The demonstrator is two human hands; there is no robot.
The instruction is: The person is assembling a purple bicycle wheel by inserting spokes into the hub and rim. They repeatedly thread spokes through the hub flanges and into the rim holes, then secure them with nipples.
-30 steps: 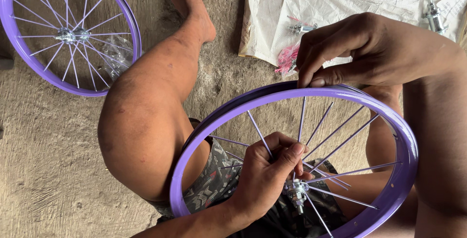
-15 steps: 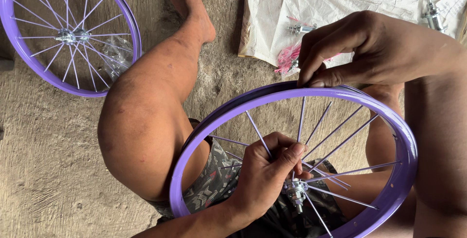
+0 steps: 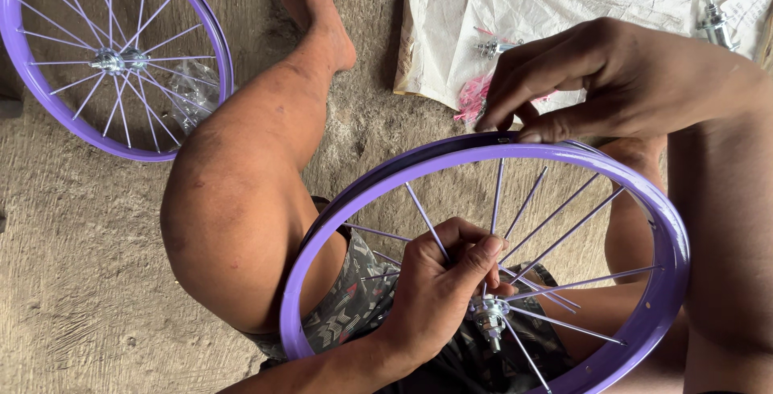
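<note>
Fingers of the left hand [image 3: 439,293] pinch a thin spoke [image 3: 493,201] just above the silver hub [image 3: 489,313]; the right hand [image 3: 612,80] closes on the top of the purple rim [image 3: 386,189], perhaps gripping a small nipple there. That wheel rests on the person's lap between bent knees. Beyond lie a white sheet [image 3: 564,0] with metal parts and a second purple wheel [image 3: 117,60] on the concrete floor's far-left corner

Soft, even daylight, sharp throughout.
Faint shadows under the bent leg; mild sheen on the purple rim [image 3: 483,156]; white paper [image 3: 564,8] slightly overbright.
</note>
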